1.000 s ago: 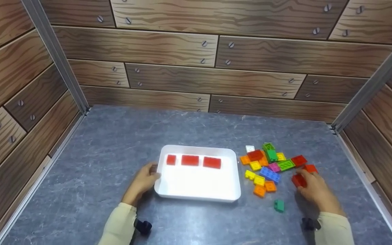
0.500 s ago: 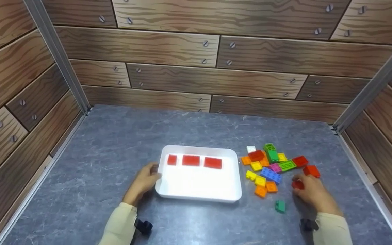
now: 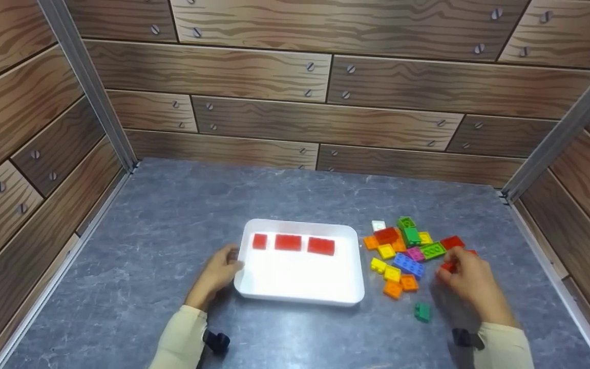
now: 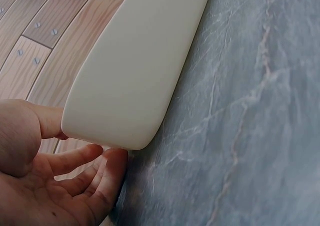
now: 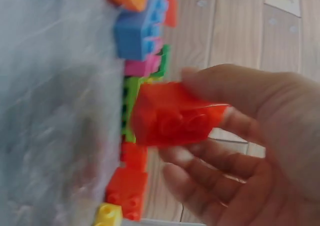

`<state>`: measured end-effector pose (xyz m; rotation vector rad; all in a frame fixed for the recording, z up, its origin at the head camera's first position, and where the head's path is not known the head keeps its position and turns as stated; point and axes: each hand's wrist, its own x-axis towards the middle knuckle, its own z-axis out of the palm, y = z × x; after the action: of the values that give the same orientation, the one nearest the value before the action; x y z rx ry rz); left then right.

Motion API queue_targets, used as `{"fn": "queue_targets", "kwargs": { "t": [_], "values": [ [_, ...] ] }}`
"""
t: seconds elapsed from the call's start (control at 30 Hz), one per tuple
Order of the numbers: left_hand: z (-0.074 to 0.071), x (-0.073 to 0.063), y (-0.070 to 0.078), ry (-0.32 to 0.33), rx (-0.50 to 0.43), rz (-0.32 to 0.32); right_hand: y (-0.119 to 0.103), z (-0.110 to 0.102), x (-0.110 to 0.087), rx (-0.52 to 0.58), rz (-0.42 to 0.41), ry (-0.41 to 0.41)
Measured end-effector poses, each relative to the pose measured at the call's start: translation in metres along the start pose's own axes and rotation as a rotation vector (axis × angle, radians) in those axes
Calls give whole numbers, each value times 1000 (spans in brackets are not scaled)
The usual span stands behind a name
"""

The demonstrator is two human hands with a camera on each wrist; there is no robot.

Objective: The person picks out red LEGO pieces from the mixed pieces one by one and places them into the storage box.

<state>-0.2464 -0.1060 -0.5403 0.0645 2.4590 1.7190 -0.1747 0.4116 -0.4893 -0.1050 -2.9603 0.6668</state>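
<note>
A white tray (image 3: 300, 284) holds a row of three red bricks along its far side. My left hand (image 3: 218, 269) grips the tray's left edge; in the left wrist view the thumb lies at the rim and the curled fingers touch the outer wall. My right hand (image 3: 471, 277) pinches a red toy brick (image 5: 172, 116) between thumb and fingers, lifted above the table, with its studs showing in the right wrist view. Just beyond that hand lie more red bricks (image 3: 452, 242), one of them mostly hidden by it in the head view.
Right of the tray spreads a loose pile of bricks, among them a blue brick (image 3: 407, 265), a lime green brick (image 3: 433, 250) and an orange brick (image 3: 393, 289). A green brick (image 3: 422, 312) lies apart, nearer the front. Wood-patterned walls (image 3: 320, 113) enclose the grey table (image 3: 182, 200).
My right hand has taken hold of the red brick, drawn it away from the one behind and raised it off the table. The left hand stays at the tray.
</note>
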Motion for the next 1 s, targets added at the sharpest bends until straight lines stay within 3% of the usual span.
{"fn": "queue_targets", "kwargs": {
  "t": [0.23,0.33,0.5,0.8,1.0],
  "values": [
    [1,2,-1,-3,3,-1,-17,-3,-5,23,-123,187],
    [1,2,-2,-1,10,-4,-19,-1,-5,39,-139,175],
    [1,2,-2,1,8,10,-23,0,-3,60,-91,110],
    [1,1,-1,5,18,27,-26,1,-2,46,-112,144],
    [0,1,-2,4,14,28,-29,5,-1,74,-121,235]
  ]
}}
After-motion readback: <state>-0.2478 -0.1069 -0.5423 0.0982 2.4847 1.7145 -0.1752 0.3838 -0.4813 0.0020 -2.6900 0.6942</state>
